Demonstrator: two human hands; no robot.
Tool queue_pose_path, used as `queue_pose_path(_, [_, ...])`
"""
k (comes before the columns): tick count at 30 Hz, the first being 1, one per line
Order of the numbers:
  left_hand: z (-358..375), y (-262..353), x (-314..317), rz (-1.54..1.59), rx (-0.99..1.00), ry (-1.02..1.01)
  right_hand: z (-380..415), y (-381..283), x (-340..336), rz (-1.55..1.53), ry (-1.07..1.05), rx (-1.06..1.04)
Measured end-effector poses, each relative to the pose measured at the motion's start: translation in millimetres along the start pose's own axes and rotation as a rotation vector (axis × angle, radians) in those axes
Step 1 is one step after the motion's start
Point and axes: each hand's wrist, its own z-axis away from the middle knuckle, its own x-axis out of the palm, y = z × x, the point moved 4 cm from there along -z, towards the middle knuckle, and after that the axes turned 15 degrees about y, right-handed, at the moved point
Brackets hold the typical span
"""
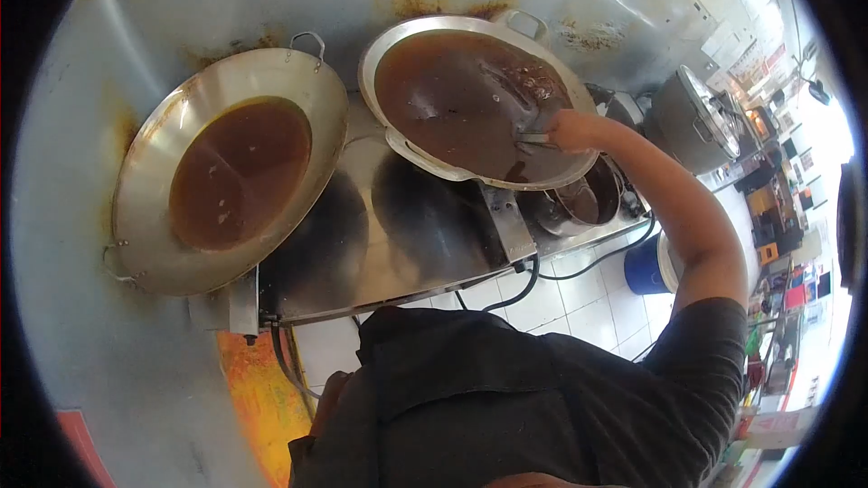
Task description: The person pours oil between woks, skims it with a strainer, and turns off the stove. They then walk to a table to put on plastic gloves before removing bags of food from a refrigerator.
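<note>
My right hand (573,131) is closed around the metal handle (533,137) of a utensil above the right-hand wok (407,152). The utensil's lower end is sunk in the dark brown liquid (443,108), so its kind is hidden. Thicker, lumpy matter shows in the liquid near the far right rim. To the left, a second wide metal wok (149,190) holds thinner reddish-brown liquid (240,176). Only a small patch of my left arm or hand (333,390) shows beside my dark apron; its fingers are hidden.
Both woks rest on a steel stove (407,258) against a stained metal wall (298,0). A small pot (592,199) sits below the right wok's rim, and a large lidded pot (692,122) stands farther right. A blue bucket (644,267) and black cables are near the tiled floor.
</note>
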Motion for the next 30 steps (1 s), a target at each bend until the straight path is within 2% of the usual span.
queue_pose_path(2, [-9.2,1.4,-6.1,0.002,-0.001,-0.006,1.9,-11.6,-3.6,-0.158,-0.164,0.144])
queue_pose_path(3, [-26.9,6.6,-11.7,0.003,-0.003,-0.008,2.6,-17.7,-8.1,-0.169,-0.163,0.152])
queue_pose_path(5, [-55.9,24.6,-19.4,0.003,-0.008,-0.012,2.2,-33.2,-15.0,-0.294,-0.15,0.024])
queue_pose_path(6, [-63.0,31.9,-26.9,0.004,-0.01,-0.013,1.1,-34.8,-14.6,-0.304,-0.146,0.03])
queue_pose_path(8, [-66.9,33.2,-35.3,0.008,-0.017,-0.014,0.2,-31.5,-12.4,-0.688,-0.161,0.295])
queue_pose_path(11, [-59.2,31.6,-41.3,0.017,-0.03,-0.013,1.8,-33.3,-17.9,-0.872,-0.155,0.339])
queue_pose_path(13, [-49.9,31.1,-54.1,0.021,-0.04,-0.01,2.4,-34.1,-22.6,-0.878,-0.151,0.34])
queue_pose_path(14, [-70.4,43.6,-52.2,0.024,-0.045,-0.008,3.1,-34.4,-25.2,-0.875,-0.151,0.337])
queue_pose_path(22, [-45.7,32.0,-64.6,0.075,-0.094,0.005,20.4,-24.1,-42.4,-0.891,-0.081,0.337])
queue_pose_path(24, [0.1,18.7,-73.3,0.104,-0.105,0.012,27.5,-13.7,-44.5,-0.89,-0.065,0.318])
queue_pose_path(27, [-42.0,47.9,-65.9,0.141,-0.125,0.035,44.0,-2.6,-59.7,-0.932,-0.062,0.281])
queue_pose_path(30, [-57.0,71.7,-72.6,0.159,-0.144,0.06,68.1,11.4,-82.2,-1.014,0.04,0.298])
